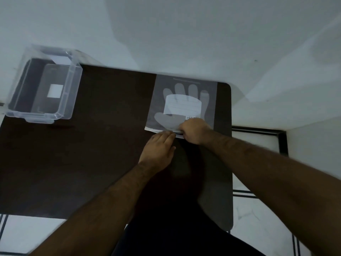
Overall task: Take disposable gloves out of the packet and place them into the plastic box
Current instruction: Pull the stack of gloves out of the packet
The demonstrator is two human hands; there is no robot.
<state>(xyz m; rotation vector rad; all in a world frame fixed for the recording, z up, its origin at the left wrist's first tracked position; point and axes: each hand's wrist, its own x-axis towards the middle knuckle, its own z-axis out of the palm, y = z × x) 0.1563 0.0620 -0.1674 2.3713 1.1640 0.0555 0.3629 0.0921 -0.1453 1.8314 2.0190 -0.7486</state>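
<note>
Two bare hands met at the near edge of one packet (184,102) that lay flat on the far right part of a dark table (92,154). That packet was translucent, printed with a pale glove outline, fingers pointing far, and a white label across the palm; a few dark letters showed at the label's near right corner, too blurred to read. Its near edge carried a white strip. The left hand (158,148) lay palm down on the table, fingers together and stretched forward, their tips resting on that strip and pressing it down. The right hand (193,131) was curled, its fingers bunched at the strip just right of the left fingertips, seemingly pinching the packet's edge, though the exact hold could not be told. Both hands were touching or nearly so. One clear plastic box (44,85) stood at the far left corner of the table, well apart from the packet, open at the top, with a single white square label on its bottom bearing no legible writing. No loose gloves lay out; they sat inside the packet. Pale wall rose beyond the table, and pale floor showed near both sides.
</note>
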